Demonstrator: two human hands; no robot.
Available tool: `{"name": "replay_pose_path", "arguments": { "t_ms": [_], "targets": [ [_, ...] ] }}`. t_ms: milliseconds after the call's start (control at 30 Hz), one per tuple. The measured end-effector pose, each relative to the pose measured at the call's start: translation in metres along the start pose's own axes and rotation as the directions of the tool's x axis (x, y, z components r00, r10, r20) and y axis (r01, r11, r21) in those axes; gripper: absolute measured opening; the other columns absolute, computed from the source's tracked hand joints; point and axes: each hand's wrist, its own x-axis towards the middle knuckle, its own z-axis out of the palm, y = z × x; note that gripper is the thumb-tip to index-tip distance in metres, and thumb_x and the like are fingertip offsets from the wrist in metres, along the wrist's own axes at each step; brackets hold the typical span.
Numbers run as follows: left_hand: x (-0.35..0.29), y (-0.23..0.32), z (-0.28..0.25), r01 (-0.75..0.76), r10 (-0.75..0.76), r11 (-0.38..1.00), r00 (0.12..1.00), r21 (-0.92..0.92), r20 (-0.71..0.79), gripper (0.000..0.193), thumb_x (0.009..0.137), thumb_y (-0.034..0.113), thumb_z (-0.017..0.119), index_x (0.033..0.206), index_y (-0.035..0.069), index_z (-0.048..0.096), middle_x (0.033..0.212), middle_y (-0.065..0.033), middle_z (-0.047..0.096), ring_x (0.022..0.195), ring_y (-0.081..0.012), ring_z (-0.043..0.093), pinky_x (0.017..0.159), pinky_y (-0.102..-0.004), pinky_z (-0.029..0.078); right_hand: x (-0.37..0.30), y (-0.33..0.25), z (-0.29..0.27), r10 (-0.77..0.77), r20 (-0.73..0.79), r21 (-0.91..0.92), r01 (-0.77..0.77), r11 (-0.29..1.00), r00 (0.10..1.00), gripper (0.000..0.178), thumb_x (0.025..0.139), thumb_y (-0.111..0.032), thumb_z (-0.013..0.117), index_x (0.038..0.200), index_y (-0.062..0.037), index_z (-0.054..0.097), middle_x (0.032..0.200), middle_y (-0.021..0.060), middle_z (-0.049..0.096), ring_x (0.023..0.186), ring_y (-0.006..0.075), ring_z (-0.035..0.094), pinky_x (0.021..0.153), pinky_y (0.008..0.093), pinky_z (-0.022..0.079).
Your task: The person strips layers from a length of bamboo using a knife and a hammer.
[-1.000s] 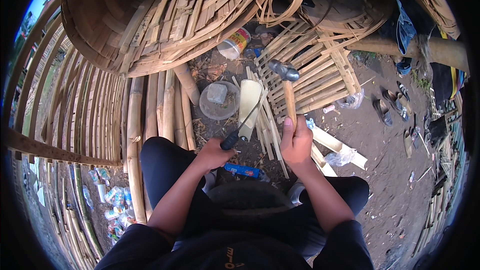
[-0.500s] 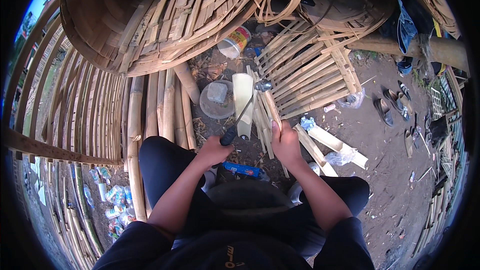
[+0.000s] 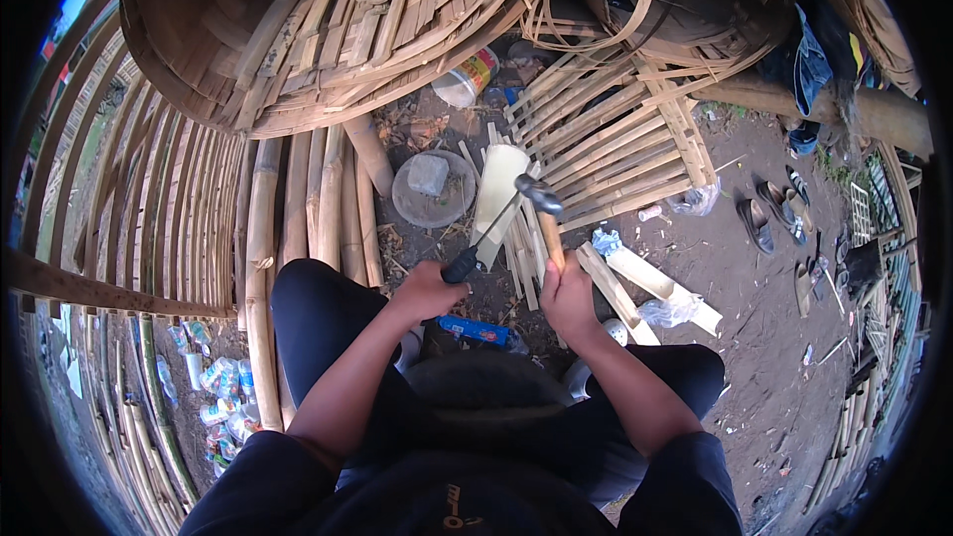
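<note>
My left hand (image 3: 429, 292) is closed around the black handle of a knife-like tool (image 3: 461, 265), whose thin metal blade slants up and away to the right. That blade lies over a pale split bamboo piece (image 3: 501, 174). In my right hand (image 3: 570, 300) is a hammer (image 3: 551, 230), gripped by its wooden handle. The hammer's metal head hangs by the far end of the blade; I cannot tell whether they touch. Narrow bamboo strips (image 3: 523, 260) lie beside the split piece, under the hammer.
A bamboo slat panel (image 3: 620, 129) lies ahead right, below large woven baskets (image 3: 347, 50). Bamboo poles (image 3: 298, 194) and a slatted rail (image 3: 149, 203) line my left. A grey stone block (image 3: 428, 177) sits on a round base (image 3: 455, 203). Sandals (image 3: 779, 213) lie right.
The hammer head has dropped nearer to me and slightly right, its handle now more upright. The split bamboo has shifted right and tilted. My left hand keeps its grip, almost in place.
</note>
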Motion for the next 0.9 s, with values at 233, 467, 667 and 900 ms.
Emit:
{"name": "replay_pose_path", "arguments": {
  "t_ms": [233,467,667,900],
  "targets": [
    [-0.017,0.017,0.005,0.022,-0.025,0.987,1.000,0.157,0.017,0.032,0.068,0.023,0.069,0.085,-0.005,0.067,0.073,-0.0167,0.067,0.070,-0.0242,0.068,0.067,-0.0346,0.051,0.008,-0.026,0.003,0.169,-0.005,-0.062,-0.169,0.984,0.986,0.030,0.096,-0.023,0.050,0.083,0.0038,0.052,0.060,0.0264,0.057,0.059,0.0464,0.060,0.052,0.0520,0.047],
    [-0.015,0.021,0.002,0.082,-0.083,0.993,0.997,0.089,0.006,0.025,0.070,0.020,0.068,0.079,-0.003,0.066,0.061,-0.0099,0.063,0.055,-0.0178,0.062,0.056,-0.0323,0.048,-0.003,-0.021,-0.003,0.291,0.077,-0.141,-0.279,0.950,0.954,0.036,0.095,-0.028,0.053,0.081,0.0052,0.054,0.065,0.0301,0.059,0.064,0.0453,0.062,0.057,0.0513,0.049],
    [-0.004,0.001,0.003,0.064,-0.065,0.998,0.997,-0.020,-0.049,0.021,0.071,0.018,0.068,0.070,-0.002,0.061,0.056,-0.0074,0.058,0.049,-0.0154,0.056,0.049,-0.0312,0.043,0.009,-0.045,-0.004,0.256,-0.074,0.062,-0.251,0.966,0.964,0.035,0.097,-0.025,0.051,0.077,0.0037,0.053,0.060,0.0256,0.056,0.054,0.0417,0.058,0.051,0.0454,0.044],
    [-0.009,0.019,0.002,0.062,-0.061,0.998,0.997,0.022,-0.054,0.022,0.072,0.019,0.067,0.066,-0.001,0.061,0.052,-0.0067,0.056,0.049,-0.0151,0.056,0.052,-0.0319,0.044,0.000,-0.016,0.000,-0.031,-0.374,0.218,0.120,0.969,0.927,0.026,0.098,-0.021,0.045,0.085,0.0016,0.047,0.056,0.0149,0.051,0.047,0.0308,0.055,0.046,0.0392,0.043]
  ]
}}
